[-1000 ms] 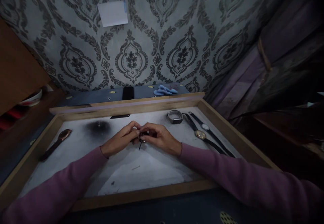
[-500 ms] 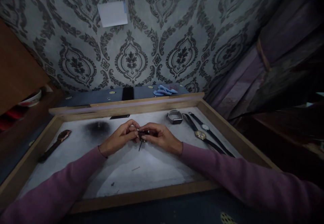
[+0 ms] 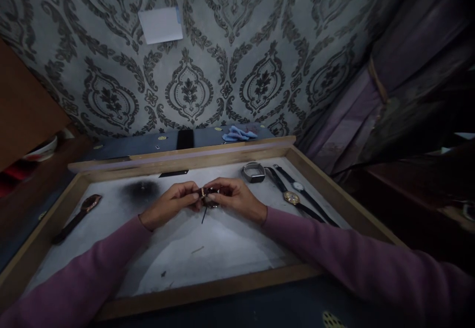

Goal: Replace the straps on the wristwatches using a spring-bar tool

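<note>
Over the middle of a wood-framed tray (image 3: 166,249) my two hands meet around a small dark wristwatch (image 3: 210,193). The fingers of my left hand (image 3: 174,200) pinch its left end, where a gold-coloured part shows. My right hand (image 3: 237,199) grips the other side between thumb and fingers, covering much of it. A thin dark strip (image 3: 204,215) slants down below the watch; I cannot tell whether it is attached. Both hands are closed.
A brown-strapped watch (image 3: 91,202) lies at the tray's left. On the right are a grey-banded smartwatch (image 3: 255,172), a gold-faced watch (image 3: 291,198) and a small white-dialled watch (image 3: 298,186). Behind the rim lie a blue cloth (image 3: 239,133) and a black flat object (image 3: 185,139).
My left fingers have shifted slightly left and down, uncovering the gold-coloured part of the watch. Both hands keep hold of it. The whole view has shifted a little.
</note>
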A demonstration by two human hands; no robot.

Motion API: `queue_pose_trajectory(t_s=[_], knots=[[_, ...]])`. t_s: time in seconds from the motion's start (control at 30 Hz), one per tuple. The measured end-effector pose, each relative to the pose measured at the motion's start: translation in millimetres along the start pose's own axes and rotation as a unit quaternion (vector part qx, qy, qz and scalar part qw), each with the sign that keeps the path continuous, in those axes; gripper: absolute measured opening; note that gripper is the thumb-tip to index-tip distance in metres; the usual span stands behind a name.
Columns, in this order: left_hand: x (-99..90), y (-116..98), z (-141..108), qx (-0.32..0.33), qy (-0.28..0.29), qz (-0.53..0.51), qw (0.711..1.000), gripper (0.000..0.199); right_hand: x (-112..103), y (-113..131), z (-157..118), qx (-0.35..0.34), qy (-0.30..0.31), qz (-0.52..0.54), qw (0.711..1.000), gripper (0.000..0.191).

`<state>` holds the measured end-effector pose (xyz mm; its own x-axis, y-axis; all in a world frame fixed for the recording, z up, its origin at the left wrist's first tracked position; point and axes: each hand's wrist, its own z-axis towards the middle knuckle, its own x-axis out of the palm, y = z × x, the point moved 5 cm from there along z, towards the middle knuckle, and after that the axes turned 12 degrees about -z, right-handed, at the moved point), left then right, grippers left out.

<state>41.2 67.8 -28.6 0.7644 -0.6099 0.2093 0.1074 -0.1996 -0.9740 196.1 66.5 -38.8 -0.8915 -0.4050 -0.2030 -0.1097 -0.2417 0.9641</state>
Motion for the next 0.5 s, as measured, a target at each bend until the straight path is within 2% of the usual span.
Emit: queue_pose_trajectory(t_s=[0.13,0.27,0.5], knots=[[1.7,-4.4,-0.3,0.017,0.008,0.051,0.999,0.026,0.9,0.9,-0.2,0.005,0.003,0.008,1.0,0.031],[2.4,-2.5,0.9,0.017,0.014,0.055,0.998,0.027,2.1,1.6,0.6,-0.019,0.012,-0.012,1.0,0.033],[3.6,2.5,1.1,0.001,0.022,0.047,0.999,0.03,-1.4,3.9,-3.6,-0.09,-0.04,-0.164,0.981,0.025]])
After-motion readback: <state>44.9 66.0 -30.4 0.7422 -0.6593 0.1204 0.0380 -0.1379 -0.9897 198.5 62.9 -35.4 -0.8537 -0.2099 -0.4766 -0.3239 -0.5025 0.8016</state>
